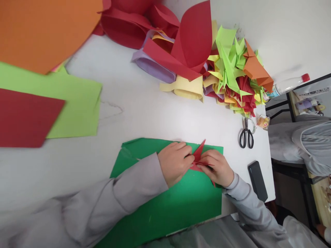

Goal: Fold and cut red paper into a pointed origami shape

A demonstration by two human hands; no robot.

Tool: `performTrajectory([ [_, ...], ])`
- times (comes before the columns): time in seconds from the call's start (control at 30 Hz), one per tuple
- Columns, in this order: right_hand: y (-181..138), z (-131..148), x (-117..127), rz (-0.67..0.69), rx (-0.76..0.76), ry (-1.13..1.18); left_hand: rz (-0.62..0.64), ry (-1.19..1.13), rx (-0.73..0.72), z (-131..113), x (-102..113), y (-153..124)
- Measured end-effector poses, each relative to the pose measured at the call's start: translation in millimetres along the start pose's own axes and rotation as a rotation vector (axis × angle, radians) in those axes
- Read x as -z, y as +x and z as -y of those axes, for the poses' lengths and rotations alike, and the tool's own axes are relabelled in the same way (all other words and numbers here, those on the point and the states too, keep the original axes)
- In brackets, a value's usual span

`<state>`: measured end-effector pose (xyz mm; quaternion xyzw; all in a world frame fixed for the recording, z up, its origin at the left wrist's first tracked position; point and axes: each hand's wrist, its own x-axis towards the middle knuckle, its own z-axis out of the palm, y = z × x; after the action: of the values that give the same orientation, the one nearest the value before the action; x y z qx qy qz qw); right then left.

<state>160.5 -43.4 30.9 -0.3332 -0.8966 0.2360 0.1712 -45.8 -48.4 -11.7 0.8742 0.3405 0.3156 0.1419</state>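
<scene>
A small folded red paper piece [199,153] lies on a green sheet [181,203] spread over the white table [134,110]. My left hand [174,162] curls over the left side of the red piece, its fingers pinching the fold. On the right side, my right hand [216,167] presses and pinches the same piece. One pointed red tip sticks up between the two hands. Both arms wear grey sleeves.
Black scissors [246,134] and a dark phone [257,180] lie to the right near the table edge. A pile of folded paper shapes [232,75] and curled red, yellow and purple sheets [168,44] sits at the back. Orange, light green and red sheets [38,86] lie left. A plastic bottle [288,84] lies far right.
</scene>
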Motion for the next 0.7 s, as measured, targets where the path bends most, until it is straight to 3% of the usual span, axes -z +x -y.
performTrajectory([
  [0.17, -1, -2, 0, -0.002, -0.001, 0.02, 0.083, 0.125, -0.017, 0, 5, 4],
  [0.4, 0, -8, 1, -0.001, -0.089, 0.138, 0.207, 0.099, -0.081, 11, 11, 6],
  [0.6, 10, -1, 4, 0.079, -0.25, 0.246, 0.224, 0.012, 0.06, 2, 9, 12],
  [0.7, 13, 1, 7, 0.104, -0.256, 0.308, 0.231, -0.021, 0.138, -2, 13, 15],
])
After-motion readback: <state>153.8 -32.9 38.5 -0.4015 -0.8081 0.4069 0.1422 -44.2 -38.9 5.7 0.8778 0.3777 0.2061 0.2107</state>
